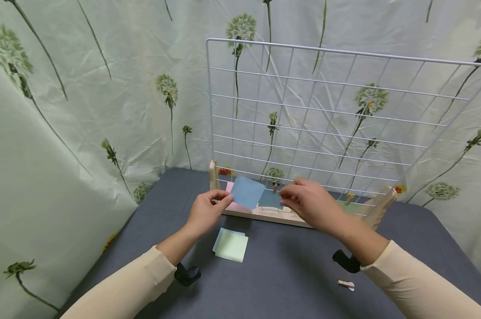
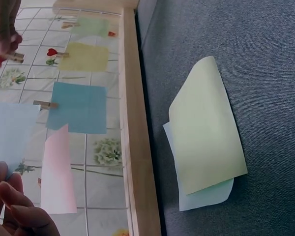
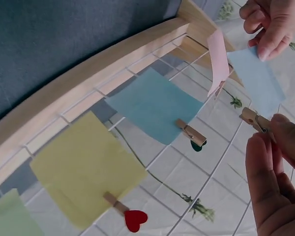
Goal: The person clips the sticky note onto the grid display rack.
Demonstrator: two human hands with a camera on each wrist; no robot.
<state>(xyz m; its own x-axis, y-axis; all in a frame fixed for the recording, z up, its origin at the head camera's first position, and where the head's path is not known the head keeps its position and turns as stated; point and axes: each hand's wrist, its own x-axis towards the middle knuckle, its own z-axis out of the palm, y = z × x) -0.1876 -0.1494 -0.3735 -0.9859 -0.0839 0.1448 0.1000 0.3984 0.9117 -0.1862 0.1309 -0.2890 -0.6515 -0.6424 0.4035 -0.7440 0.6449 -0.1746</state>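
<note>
My left hand (image 1: 209, 210) pinches a light blue paper square (image 1: 247, 192) by its edge, in front of the white wire grid (image 1: 312, 106). To its right, my right hand (image 1: 310, 201) holds a small wooden clothespin (image 3: 255, 120) between thumb and fingers, beside the paper in the right wrist view. Along the grid's lower rows hang a pink sheet (image 2: 58, 172), a teal sheet (image 2: 78, 107), a yellow sheet (image 3: 86, 169) and a green sheet (image 2: 90, 27). Clothespins fasten the teal and yellow ones, the yellow one's pin (image 3: 117, 202) bearing a red heart.
Two loose paper squares (image 1: 232, 246), pale green over light blue, lie on the dark grey table (image 1: 280, 274). A clothespin (image 1: 346, 285) rests near my right forearm. The grid stands in a wooden base (image 1: 272, 216) before a flower-printed curtain (image 1: 136, 88).
</note>
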